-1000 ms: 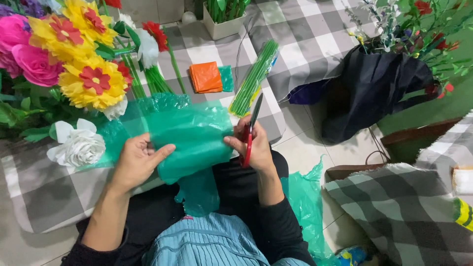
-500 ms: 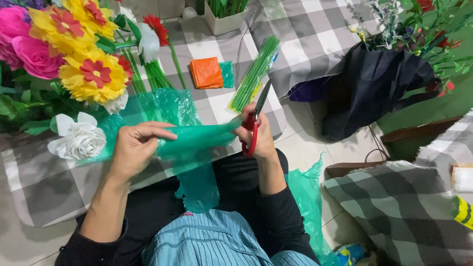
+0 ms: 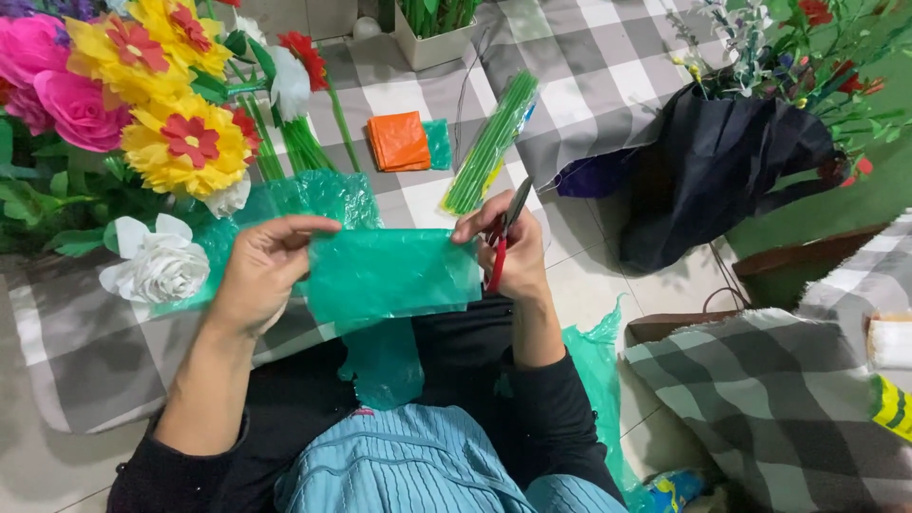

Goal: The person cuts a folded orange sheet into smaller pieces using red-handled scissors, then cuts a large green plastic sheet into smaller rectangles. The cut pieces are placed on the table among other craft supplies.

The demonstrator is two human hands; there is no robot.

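Green, thin and crinkled, a folded piece of plastic sheet (image 3: 394,275) is held flat above the lap, stretched between both hands. Its left edge is pinched by the left hand (image 3: 261,271), thumb on top. Its right edge is met by the right hand (image 3: 508,252), which is closed around red-handled scissors (image 3: 503,233); whether the blades are cutting is hard to tell. More green sheet hangs below. A bundle of green stems (image 3: 489,142) and yellow paper flowers (image 3: 185,142) lie beyond on grey checked cloth (image 3: 608,76).

The green sheet (image 3: 394,274) looks like thin plastic, glossy and a little crinkled. The scissors (image 3: 503,233) over its right edge have grey metal blades and smooth red plastic handles. Behind the sheet, the checked cloth (image 3: 608,66) looks matt and soft.
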